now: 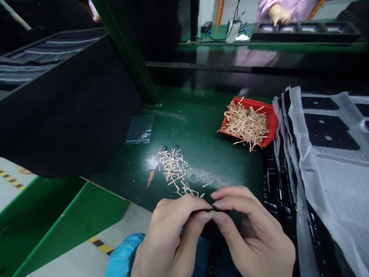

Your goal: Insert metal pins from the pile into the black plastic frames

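My left hand (175, 234) and my right hand (250, 231) meet at the front edge of the green table, thumbs and fingertips nearly touching. Between them they pinch a thin black strip-like piece (206, 210), seen almost edge-on; my fingers cover much of it, so its full shape is hidden. Just beyond my hands lies a loose pile of small beige and clear bent strips (174, 165). A single clear strip (208, 184) rests apart from the pile, nearer my right hand.
A red bin (271, 123) heaped with beige strips stands at the back right. Black parts layered with white sheets (331, 161) are stacked at right. A clear plastic bag (140, 129) lies left. A green post (127, 50) rises behind. Across the way, a co-worker's hand (281, 16) touches a black tray.
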`<state>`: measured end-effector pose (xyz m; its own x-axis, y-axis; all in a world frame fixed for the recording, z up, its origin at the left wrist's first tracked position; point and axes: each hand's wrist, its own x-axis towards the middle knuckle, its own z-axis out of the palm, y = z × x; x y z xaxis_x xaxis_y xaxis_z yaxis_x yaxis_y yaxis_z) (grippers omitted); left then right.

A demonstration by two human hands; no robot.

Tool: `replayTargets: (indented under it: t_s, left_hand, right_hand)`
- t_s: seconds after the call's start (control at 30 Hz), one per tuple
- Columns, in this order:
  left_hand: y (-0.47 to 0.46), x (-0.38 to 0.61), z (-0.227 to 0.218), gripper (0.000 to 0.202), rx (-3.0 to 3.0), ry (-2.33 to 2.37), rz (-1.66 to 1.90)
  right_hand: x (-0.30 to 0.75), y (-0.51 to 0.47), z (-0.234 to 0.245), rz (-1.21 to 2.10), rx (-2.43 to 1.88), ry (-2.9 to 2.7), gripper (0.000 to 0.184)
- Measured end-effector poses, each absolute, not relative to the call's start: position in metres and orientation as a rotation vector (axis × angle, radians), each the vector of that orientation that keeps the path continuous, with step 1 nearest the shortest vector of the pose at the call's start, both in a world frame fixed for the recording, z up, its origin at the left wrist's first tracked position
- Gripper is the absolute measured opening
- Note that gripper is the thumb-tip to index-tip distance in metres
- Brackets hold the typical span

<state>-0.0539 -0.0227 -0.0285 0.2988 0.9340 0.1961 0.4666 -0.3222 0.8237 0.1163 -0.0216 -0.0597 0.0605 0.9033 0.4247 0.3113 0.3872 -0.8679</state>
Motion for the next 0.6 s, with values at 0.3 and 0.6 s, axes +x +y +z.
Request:
replayTargets:
  t_s: [0.3,0.6]
  left_hand:
    - [-0.033,-0.050,-0.031,0.022,1.715,1.351,0.955]
    - [-0.035,-0.051,-0.037,0.021,1.625,1.404,0.962]
  right_hand:
    - [0.114,-0.019,-0.060,0.548,-1.109,-1.553,0.014]
    - [0.114,-0.019,-0.063,0.594,-1.076,-1.516,0.020]
